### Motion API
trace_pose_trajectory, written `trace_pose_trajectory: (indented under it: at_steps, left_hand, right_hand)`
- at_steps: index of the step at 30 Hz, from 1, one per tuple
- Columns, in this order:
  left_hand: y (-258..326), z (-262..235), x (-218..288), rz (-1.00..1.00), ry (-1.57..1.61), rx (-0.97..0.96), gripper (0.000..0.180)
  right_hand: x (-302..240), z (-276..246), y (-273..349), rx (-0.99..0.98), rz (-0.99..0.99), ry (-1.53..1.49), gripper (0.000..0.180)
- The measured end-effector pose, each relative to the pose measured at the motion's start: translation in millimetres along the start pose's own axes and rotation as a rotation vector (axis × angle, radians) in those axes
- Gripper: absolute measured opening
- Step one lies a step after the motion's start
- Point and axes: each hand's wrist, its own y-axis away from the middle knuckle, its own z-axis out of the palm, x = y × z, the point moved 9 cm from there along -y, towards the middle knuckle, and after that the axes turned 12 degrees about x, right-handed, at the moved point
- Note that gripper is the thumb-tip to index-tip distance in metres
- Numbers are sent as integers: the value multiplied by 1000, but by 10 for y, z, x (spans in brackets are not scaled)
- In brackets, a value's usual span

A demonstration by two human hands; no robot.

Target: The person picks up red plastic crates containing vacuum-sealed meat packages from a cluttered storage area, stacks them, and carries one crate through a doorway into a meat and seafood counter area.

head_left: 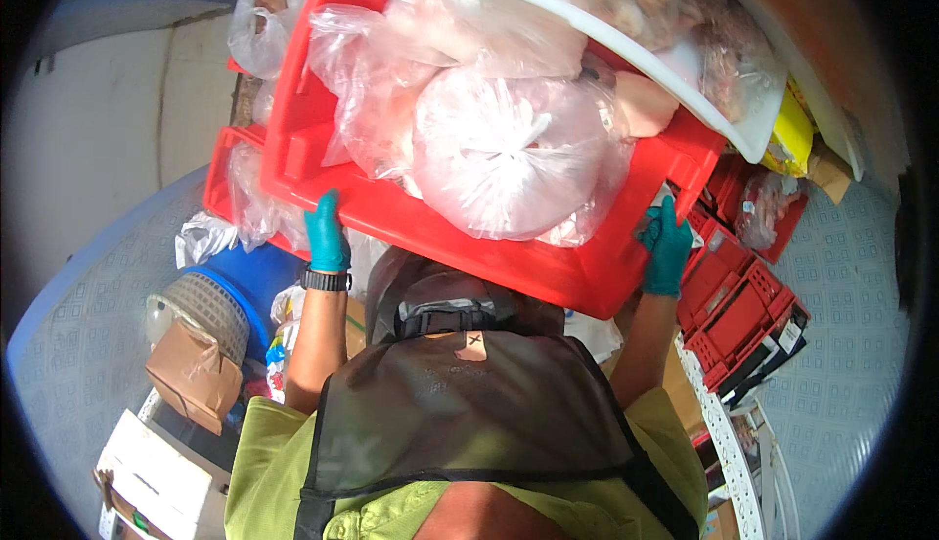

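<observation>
A large red plastic tray (421, 229) is held out in front of my chest, tilted, its right side lower in the picture. My left hand (329, 235), in a teal glove, grips its near left edge. On the right, my right hand (667, 251), gloved alike, has its fingers bent at the tray's right corner, next to a whitish scrap of plastic. In the tray lies a big knotted clear plastic bag (509, 154) with pale contents. Behind it are more clear bags (377, 80) of pale pink pieces, which look like meat.
A white tub (626, 61) with bagged brownish pieces overlaps the red tray's far right. Red crates (738, 295) stand on a white perforated rack at right. To the left are another red tray (223, 173), a blue container (256, 281), a woven basket (210, 305) and a brown paper bag (196, 374).
</observation>
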Motion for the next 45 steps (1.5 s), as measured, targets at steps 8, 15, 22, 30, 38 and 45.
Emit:
trace_pose_trajectory:
  at_steps: [8,15,22,30,38,45]
  left_hand:
    - [23,33,-26,44,-3,-51,36]
    - [145,104,239,11,-103,-217,33]
    - [-3,-378,268,-124,-205,-669,45]
    - [-1247,-1880,22,-187,-217,-462,35]
    - [-1957,-3546,-910,-439,-139,-32,40]
    - [-1736,-4317,-1794,-653,-28,141,42]
  right_hand:
    - [-1135,705,1131,29,-1064,342,61]
    - [-269,2014,1647,-393,-1383,649,88]
    - [-345,1992,1726,-577,-988,727,81]
    - [-138,2421,2079,-231,-1237,838,62]
    - [-708,2614,2199,-224,-910,1242,49]
    - [-1352,4585,3952,-894,-1020,552,37]
